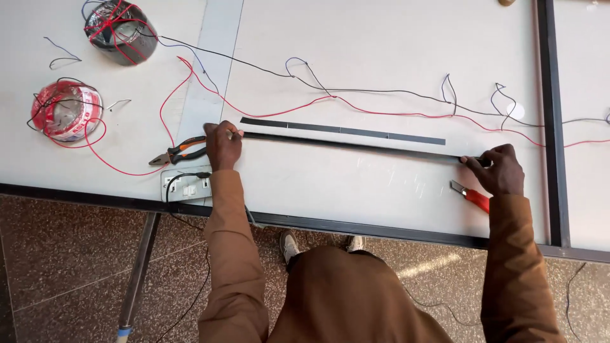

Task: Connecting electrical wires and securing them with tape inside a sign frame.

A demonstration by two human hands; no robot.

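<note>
Strip: long, thin, black, lying flat across the white surface, running from near the left hand to the right hand, slanting slightly toward the near edge at its right end.

Left hand: closing its fingers on the strip's left end and pressing it to the surface. Brown sleeve.

Right hand: pinching the strip's right end between fingertips and thumb. Brown sleeve.

Second strip: shorter, dark grey, showing several sections end to end, lying just beyond the black one and nearly parallel to it, not touching either hand.

Pliers: orange and black handles, lying just left of the left hand; whether touching it, cannot tell.

Knife: red-handled utility type, lying just beside the right hand, on the near side.

Socket: grey block at the near edge, under the left forearm, black cord hanging from it.

Wires: red, black and blue, trailing loosely across the surface beyond both strips.

Coils: one red and white, one dark with red wire, sitting at far left, well apart from the hands.
</note>
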